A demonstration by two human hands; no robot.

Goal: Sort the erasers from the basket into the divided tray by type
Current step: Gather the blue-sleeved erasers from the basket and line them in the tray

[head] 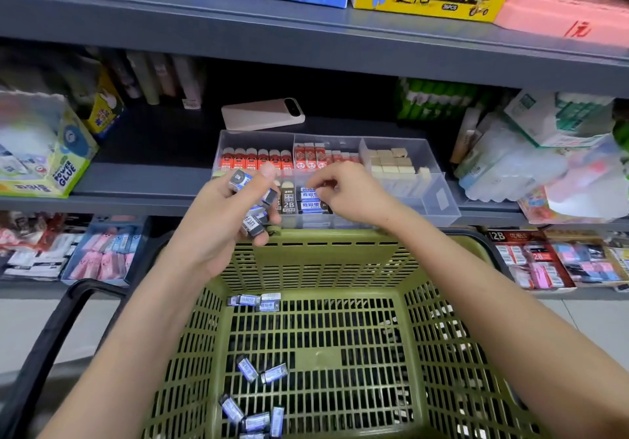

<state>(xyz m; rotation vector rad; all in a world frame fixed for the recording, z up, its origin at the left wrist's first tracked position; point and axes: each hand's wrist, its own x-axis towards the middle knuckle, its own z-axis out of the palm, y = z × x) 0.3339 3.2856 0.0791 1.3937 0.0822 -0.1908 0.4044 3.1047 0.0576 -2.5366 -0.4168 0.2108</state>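
While the left hand (218,224) is loaded: the placing step is judged to be in hand, with erasers being fed into the tray singly.
Left hand: fingers and thumb are clamped on a stack of small rectangular erasers in blue-and-white paper sleeves (253,200), held above the basket's far rim.
Right hand (343,195): fingers are curled together over the tray's front middle compartment, at the blue-sleeved erasers laid there (311,204); whether one is pinched cannot be told.
Tray: a clear plastic divided tray (440,200) is set on the grey shelf (143,183). Red-sleeved erasers (252,159) are ranked at the back, bare beige blocks (391,163) at back right, and black-and-beige 2B erasers (288,200) sit just beside the blue ones.
Basket: loose blue-sleeved erasers (247,369) are scattered on the floor of the olive-green slotted plastic basket (316,251).
Next move: one eraser is to be drawn from the stack and laid flush with its like, label up. Square alignment is called for.
Progress: judged well along, not finished.
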